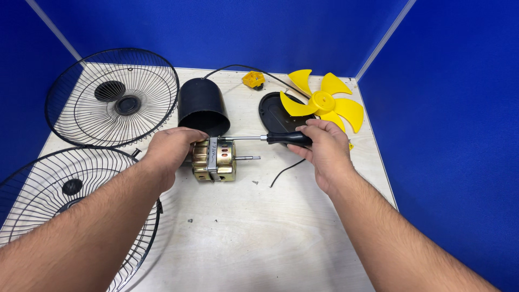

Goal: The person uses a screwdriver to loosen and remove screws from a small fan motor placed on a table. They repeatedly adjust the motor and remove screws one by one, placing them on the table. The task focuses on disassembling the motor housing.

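We see the brass-coloured fan motor (214, 159), ribbed metal with a bare steel shaft, at the middle of the pale plywood table (259, 238). Our left hand (172, 151) clasps its left end; our right hand (323, 148) grips a black-handled screwdriver (270, 138), tip on the motor.

Brass-gold metal fan motor (214, 159) showing silver band. Plastic-handled screwdriver (289, 139) showing black grip. Five-blade plastic fan propeller (323, 100) glowing yellow. Two round wire grilles (112, 98) showing black radial spokes. Cylindrical plastic motor cover (202, 106) showing black.
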